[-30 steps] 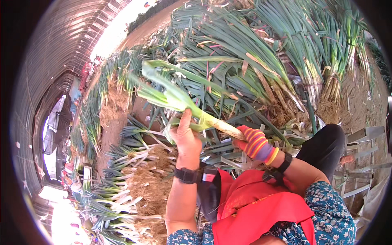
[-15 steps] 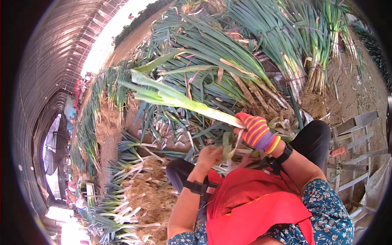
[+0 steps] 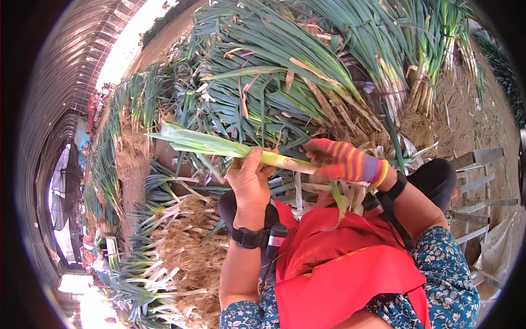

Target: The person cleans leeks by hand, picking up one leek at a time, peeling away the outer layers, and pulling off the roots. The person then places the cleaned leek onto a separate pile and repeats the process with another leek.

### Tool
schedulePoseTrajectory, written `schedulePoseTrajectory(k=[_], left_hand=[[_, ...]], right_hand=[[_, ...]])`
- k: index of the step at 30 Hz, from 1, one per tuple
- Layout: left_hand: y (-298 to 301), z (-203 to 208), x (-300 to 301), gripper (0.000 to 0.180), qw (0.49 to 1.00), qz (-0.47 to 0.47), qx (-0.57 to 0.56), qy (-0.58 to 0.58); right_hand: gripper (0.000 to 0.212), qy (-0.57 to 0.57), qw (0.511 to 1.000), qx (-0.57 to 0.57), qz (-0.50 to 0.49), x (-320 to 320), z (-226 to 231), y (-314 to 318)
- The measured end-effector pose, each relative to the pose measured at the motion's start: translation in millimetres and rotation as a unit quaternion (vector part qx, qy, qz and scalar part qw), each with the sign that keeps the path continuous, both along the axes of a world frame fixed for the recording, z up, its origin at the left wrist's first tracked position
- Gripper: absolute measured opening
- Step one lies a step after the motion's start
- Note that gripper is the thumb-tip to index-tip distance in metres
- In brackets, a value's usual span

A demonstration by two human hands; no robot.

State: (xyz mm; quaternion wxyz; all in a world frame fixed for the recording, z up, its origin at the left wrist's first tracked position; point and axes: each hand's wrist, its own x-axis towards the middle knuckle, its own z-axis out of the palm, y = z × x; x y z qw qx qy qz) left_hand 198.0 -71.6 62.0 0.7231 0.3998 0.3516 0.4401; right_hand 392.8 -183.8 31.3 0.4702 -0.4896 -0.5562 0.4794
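Note:
A single trimmed leek (image 3: 205, 143), pale at the base with cut green leaves, lies slantwise in front of me. My bare left hand (image 3: 252, 183) is closed round its middle, thumb on top. At the pale root end, my right hand (image 3: 350, 163), in a striped orange, yellow and purple glove, curls its fingers round the tip; the exact grip is partly hidden. A loose leaf strip (image 3: 341, 202) hangs below the gloved hand, over my red apron (image 3: 334, 252).
Heaped leeks (image 3: 257, 60) with long green leaves lie ahead, and tied bundles (image 3: 424, 93) stand at the far right. Rooted leeks (image 3: 175, 247) are piled at my left. A metal rack (image 3: 476, 203) stands at right on bare soil.
My left hand has come up from my lap and taken hold of the leek's middle. The leek has dropped lower and lies flatter; the gloved hand has shifted slightly.

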Motion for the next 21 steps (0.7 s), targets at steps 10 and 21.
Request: schedulePoseTrajectory(k=[10,21], left_hand=[[-17.4,9.2,-34.7,0.019,0.996,-0.028,0.07,0.041],[-17.0,-1.9,-64.9,0.02,0.993,-0.075,0.081,-0.043]], right_hand=[[0.029,-0.13,0.956,0.259,-0.041,-61.8,-15.4,35.4],[0.02,-0.305,0.865,0.385,-0.107,-82.2,-24.3,33.8]])
